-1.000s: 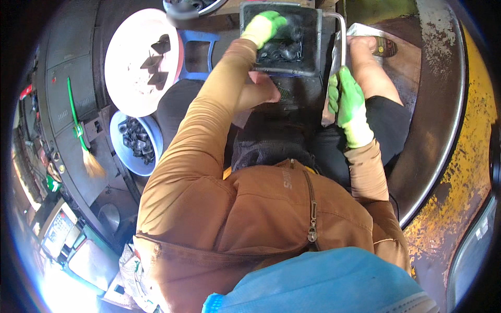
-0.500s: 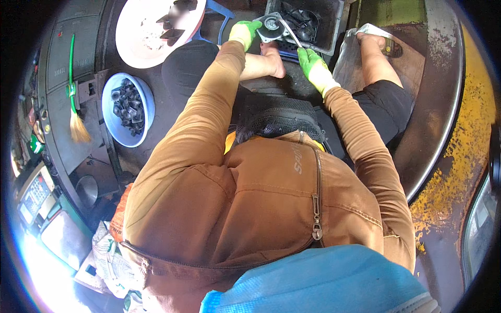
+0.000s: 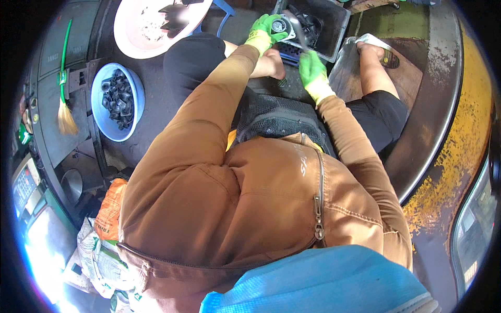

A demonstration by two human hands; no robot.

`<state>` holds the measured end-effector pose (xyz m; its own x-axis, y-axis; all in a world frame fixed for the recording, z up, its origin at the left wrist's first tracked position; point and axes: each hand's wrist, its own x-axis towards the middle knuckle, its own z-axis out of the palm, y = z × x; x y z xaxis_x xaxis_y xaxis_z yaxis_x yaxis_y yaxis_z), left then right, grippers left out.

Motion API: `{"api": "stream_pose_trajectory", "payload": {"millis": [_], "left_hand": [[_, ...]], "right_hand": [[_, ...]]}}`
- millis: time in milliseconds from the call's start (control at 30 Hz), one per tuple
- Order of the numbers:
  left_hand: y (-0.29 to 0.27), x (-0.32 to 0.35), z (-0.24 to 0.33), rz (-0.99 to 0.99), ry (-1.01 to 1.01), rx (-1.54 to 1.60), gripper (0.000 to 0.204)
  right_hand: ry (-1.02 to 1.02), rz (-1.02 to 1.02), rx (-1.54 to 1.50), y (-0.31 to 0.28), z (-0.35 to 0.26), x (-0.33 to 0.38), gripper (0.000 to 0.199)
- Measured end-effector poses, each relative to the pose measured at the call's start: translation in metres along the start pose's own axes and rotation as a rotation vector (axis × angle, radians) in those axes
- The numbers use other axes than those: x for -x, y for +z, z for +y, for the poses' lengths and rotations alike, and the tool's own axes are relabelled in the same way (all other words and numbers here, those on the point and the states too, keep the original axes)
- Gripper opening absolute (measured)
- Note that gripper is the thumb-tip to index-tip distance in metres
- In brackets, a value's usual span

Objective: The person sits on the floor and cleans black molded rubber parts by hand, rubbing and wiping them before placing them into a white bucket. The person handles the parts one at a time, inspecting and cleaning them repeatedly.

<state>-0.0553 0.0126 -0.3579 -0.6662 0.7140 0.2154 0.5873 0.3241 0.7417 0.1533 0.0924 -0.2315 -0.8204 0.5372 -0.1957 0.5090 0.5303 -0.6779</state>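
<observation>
In a green and yellow glove, my left hand [image 3: 265,32] is closed on the edge of a dark part with a round grey centre [image 3: 281,27], held at the near left rim of the dark bin [image 3: 340,32]. My right hand [image 3: 313,75], gloved the same way, is closed round the lower end of a long thin metal tool [image 3: 299,34]. The tool points away from me, beside the part; motion blurs it, and I cannot tell whether they touch. Black moulded pieces [image 3: 312,23] lie in the bin beyond both hands.
A pink basin [image 3: 130,44] holding black pieces stands at the far left. Nearer is a blue tub [image 3: 140,99] of black pieces. A green-handled brush [image 3: 65,78] hangs farther left. Yellow machinery [image 3: 449,172] curves along the right, past my leg on a board [image 3: 402,78].
The grey-centred part has turned in my left hand, which has shifted right and now covers more of it. My right hand has come slightly nearer to me, and its tool now stands steeper.
</observation>
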Motion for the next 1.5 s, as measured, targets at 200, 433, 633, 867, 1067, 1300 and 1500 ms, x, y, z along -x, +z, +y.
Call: {"api": "stream_pose_trajectory", "payload": {"millis": [200, 433, 633, 867, 1067, 1300, 1500], "left_hand": [[-0.002, 0.001, 0.007, -0.080, -0.199, 0.157, 0.059], [-0.018, -0.003, 0.027, -0.158, -0.181, -0.006, 0.054], [-0.020, 0.000, 0.030, -0.140, -0.106, -0.052, 0.054], [-0.016, -0.001, 0.025, -0.085, -0.097, 0.000, 0.053], [-0.018, -0.003, 0.026, -0.154, -0.145, -0.008, 0.057], [-0.020, -0.002, 0.028, -0.159, -0.158, -0.023, 0.057], [-0.017, -0.002, 0.028, -0.145, -0.141, -0.054, 0.054]], "right_hand": [[-0.065, 0.043, -0.017, 0.014, 0.017, -0.007, 0.038], [-0.082, -0.007, 0.136, 0.016, 0.023, -0.009, 0.038], [0.065, -0.061, 0.149, 0.012, 0.024, -0.006, 0.037], [0.092, -0.047, 0.167, 0.015, 0.023, -0.009, 0.036], [0.056, -0.067, 0.088, 0.023, 0.033, -0.014, 0.040], [-0.152, -0.058, 0.159, 0.017, 0.028, -0.011, 0.039], [0.039, -0.015, 0.037, 0.015, 0.021, -0.003, 0.039]]}}
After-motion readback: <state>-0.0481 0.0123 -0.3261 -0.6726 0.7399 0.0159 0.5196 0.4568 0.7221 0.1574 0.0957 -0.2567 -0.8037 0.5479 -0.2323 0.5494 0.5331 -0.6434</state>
